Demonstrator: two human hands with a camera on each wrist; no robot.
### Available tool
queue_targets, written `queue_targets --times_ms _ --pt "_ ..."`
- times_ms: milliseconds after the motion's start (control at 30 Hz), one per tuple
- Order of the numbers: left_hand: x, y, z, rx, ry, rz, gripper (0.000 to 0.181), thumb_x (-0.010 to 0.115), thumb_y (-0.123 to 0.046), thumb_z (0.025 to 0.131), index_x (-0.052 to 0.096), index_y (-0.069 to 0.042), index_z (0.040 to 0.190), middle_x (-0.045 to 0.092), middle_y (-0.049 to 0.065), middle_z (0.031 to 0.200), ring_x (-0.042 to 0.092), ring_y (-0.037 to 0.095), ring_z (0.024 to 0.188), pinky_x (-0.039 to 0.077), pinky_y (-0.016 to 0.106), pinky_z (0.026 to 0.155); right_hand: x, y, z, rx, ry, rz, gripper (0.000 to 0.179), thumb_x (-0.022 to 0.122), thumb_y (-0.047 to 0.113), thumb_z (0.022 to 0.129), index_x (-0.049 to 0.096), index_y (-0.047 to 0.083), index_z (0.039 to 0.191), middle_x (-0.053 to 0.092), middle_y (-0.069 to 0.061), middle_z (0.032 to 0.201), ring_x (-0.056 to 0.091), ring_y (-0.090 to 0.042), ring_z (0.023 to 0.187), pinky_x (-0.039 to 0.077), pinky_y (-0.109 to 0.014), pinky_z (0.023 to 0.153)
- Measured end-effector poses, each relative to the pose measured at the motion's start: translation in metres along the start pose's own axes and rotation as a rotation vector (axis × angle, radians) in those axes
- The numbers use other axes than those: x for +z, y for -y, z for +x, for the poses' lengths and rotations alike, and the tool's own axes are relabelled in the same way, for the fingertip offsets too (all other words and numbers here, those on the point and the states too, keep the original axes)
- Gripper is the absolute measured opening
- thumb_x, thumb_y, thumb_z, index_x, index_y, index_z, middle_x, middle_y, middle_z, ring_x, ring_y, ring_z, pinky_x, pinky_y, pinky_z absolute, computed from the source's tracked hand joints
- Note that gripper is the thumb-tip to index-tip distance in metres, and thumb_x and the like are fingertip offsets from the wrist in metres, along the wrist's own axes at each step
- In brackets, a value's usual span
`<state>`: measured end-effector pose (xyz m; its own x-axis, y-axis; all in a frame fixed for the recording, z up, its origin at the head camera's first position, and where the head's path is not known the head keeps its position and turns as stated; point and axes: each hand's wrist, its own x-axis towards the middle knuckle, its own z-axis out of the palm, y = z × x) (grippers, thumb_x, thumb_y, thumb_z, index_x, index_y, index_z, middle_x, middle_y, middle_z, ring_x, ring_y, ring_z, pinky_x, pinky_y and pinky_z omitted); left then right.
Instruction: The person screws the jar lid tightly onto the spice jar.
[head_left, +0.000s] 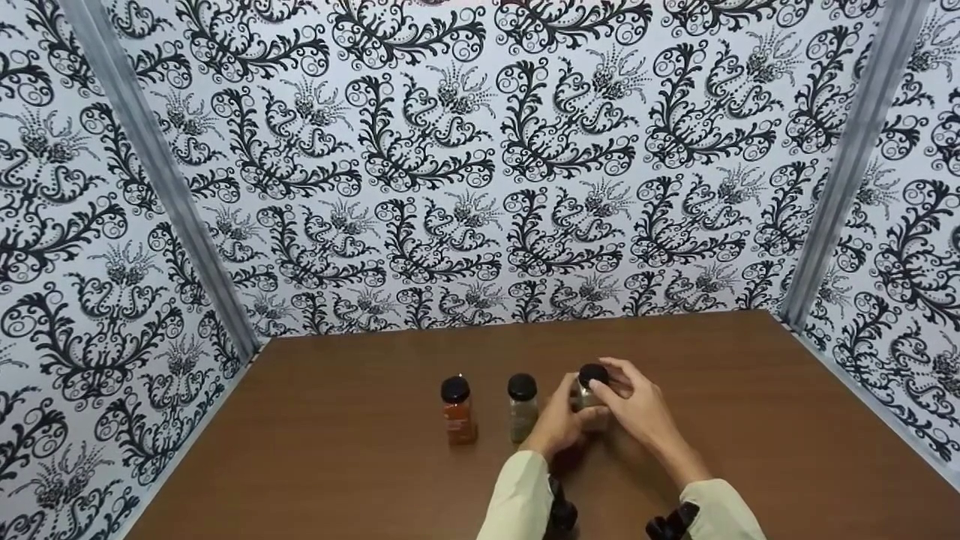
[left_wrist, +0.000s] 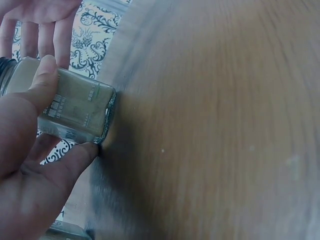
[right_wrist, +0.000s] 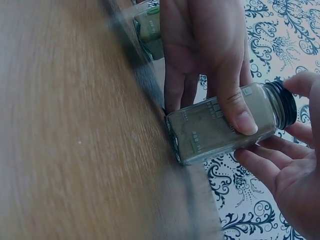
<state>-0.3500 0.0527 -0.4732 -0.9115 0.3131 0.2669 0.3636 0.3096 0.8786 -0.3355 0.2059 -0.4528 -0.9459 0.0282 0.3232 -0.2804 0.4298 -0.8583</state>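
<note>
A square glass spice jar [right_wrist: 200, 135] of beige-grey powder, with a black screw lid [right_wrist: 286, 106], stands upright on the table at the right of a row. My left hand [head_left: 559, 424] grips its body, thumb across the printed face [left_wrist: 80, 107]. From the other side, my right hand [head_left: 641, 405] holds the lid between thumb and fingers. Just left of my left hand is a second jar with greenish-brown contents [head_left: 523, 418], its lower part partly covered by that hand. Farther left stands a jar of orange-red spice [head_left: 459, 424]. Both have black lids on.
The brown wooden table [head_left: 337, 450] reaches back to a wall [head_left: 450, 187] papered in a black-and-white scroll pattern. Similar patterned panels close off the left and right sides, with grey strips [head_left: 165, 180] along the corners.
</note>
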Motion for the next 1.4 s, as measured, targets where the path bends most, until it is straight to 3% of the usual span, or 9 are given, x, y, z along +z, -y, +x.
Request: queue_targets --times_ms 300,600,833,1000,1133,1400 --pt "0.0005 0.0006 0.0005 -0.015 -0.006 0.030 0.049 0.076 -0.024 0.089 0.053 -0.021 0.132 0.063 0.009 0.133 0.062 0.025 0.119 0.052 0.041 0.098 0.0009 0.0007 0.0007 0.006 -0.019 0.004 0.037 0.071 0.024 0.094 0.063 0.012 0.128 0.066 -0.018 0.132 0.066 -0.033 0.119 0.053 -0.043 0.103" --pt "0.0011 0.0033 0.0014 -0.042 0.000 0.021 0.048 0.076 -0.027 0.089 0.053 -0.023 0.131 0.065 0.006 0.131 0.062 0.020 0.115 0.051 0.037 0.096 0.0004 -0.0001 0.0002 0.000 -0.004 0.005 0.044 0.069 0.024 0.096 0.059 0.012 0.136 0.063 -0.019 0.137 0.065 -0.035 0.121 0.051 -0.045 0.105" --pt "0.0025 0.0060 0.0038 0.010 0.022 -0.029 0.044 0.074 -0.018 0.091 0.051 -0.015 0.129 0.064 0.012 0.126 0.066 0.023 0.112 0.054 0.028 0.083 -0.0001 -0.0004 -0.0009 -0.011 -0.002 -0.008 0.038 0.069 0.025 0.096 0.062 0.012 0.132 0.064 -0.018 0.135 0.065 -0.032 0.122 0.052 -0.041 0.103" --pt "0.0028 0.0068 0.0037 -0.014 0.021 -0.042 0.046 0.075 -0.020 0.090 0.051 -0.018 0.129 0.064 0.010 0.128 0.066 0.019 0.107 0.052 0.026 0.074 0.0002 -0.0012 -0.0007 -0.026 -0.007 -0.018 0.043 0.069 0.028 0.096 0.059 0.014 0.136 0.064 -0.017 0.136 0.065 -0.032 0.121 0.052 -0.043 0.103" --pt "0.0030 0.0074 0.0038 -0.032 0.021 -0.061 0.046 0.076 -0.020 0.089 0.051 -0.019 0.129 0.063 0.010 0.128 0.064 0.017 0.104 0.052 0.027 0.068 0.0010 -0.0013 -0.0002 -0.046 -0.020 -0.012 0.040 0.069 0.021 0.096 0.061 0.012 0.134 0.065 -0.018 0.135 0.065 -0.033 0.121 0.053 -0.041 0.103" --pt "0.0029 0.0085 0.0041 -0.026 0.018 -0.061 0.047 0.076 -0.019 0.089 0.052 -0.018 0.129 0.063 0.010 0.128 0.064 0.017 0.106 0.053 0.027 0.071 0.0018 -0.0006 -0.0001 -0.025 -0.029 -0.005 0.036 0.072 0.020 0.093 0.063 0.012 0.127 0.067 -0.017 0.131 0.068 -0.032 0.116 0.055 -0.040 0.099"
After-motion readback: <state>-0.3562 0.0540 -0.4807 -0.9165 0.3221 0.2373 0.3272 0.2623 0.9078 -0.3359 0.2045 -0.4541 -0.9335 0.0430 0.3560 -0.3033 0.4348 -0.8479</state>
